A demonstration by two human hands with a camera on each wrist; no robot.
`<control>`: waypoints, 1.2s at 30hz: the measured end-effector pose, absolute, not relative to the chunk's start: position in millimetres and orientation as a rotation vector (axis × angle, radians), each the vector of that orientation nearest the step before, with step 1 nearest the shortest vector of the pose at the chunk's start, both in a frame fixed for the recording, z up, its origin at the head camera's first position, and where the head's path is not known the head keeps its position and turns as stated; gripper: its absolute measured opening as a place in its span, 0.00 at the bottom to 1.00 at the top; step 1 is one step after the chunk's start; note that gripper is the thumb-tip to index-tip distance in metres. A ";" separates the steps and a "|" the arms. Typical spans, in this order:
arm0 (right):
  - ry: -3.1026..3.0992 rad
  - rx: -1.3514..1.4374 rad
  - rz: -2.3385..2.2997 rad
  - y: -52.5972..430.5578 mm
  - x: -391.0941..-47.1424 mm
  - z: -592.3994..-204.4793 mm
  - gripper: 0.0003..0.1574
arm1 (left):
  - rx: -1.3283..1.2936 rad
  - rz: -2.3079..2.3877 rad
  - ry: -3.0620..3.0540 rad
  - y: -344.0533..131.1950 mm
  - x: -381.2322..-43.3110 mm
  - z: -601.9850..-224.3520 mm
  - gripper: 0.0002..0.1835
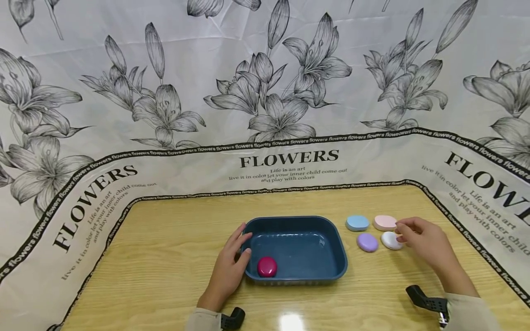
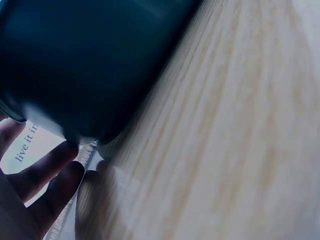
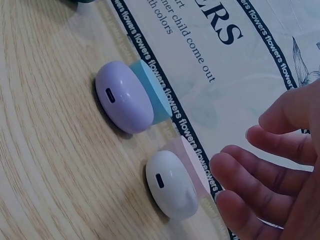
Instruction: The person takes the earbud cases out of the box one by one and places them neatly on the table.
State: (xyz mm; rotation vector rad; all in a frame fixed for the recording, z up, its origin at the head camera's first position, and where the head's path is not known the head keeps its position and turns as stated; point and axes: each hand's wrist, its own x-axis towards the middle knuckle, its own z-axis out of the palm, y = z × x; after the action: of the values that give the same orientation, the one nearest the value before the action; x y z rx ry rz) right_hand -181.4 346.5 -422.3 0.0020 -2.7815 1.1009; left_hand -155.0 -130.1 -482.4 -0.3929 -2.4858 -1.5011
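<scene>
A dark blue rectangular tub (image 1: 296,250) stands on the table with a round magenta case (image 1: 267,266) in its near left corner. My left hand (image 1: 228,264) holds the tub's left side, thumb and forefinger at the rim, other fingertips against the outer wall. Above the small white rounded case (image 3: 171,185) my right hand (image 1: 420,241) hovers with loosely bent fingers and nothing between them. Beside the white one lies a purple rounded case (image 3: 122,97); both show a small dark slot. Behind them sit a light blue oval case (image 1: 357,223) and a pink oval one (image 1: 385,222).
The wooden table (image 1: 165,248) reaches back to a white cloth (image 1: 290,168) with flower prints and lettering, which hangs behind and along both sides. Each wrist carries a black strap mount (image 1: 426,301).
</scene>
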 end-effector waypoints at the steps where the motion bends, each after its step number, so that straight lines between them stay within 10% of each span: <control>1: -2.777 0.011 1.121 345.4 -182.1 -422.8 0.27 | -0.394 -1.499 -2.480 -130.2 -155.0 -482.4 0.21; 36: -2.650 0.333 1.738 263.3 -178.7 -417.6 0.20 | -0.412 -1.492 -2.458 -129.8 -154.6 -483.8 0.22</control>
State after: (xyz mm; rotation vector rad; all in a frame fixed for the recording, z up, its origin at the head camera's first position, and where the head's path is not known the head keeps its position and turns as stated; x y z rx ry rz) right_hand -178.7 263.3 -417.6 0.3331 -2.6495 1.7378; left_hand -154.6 -129.8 -483.8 -0.4116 -2.4576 -1.4919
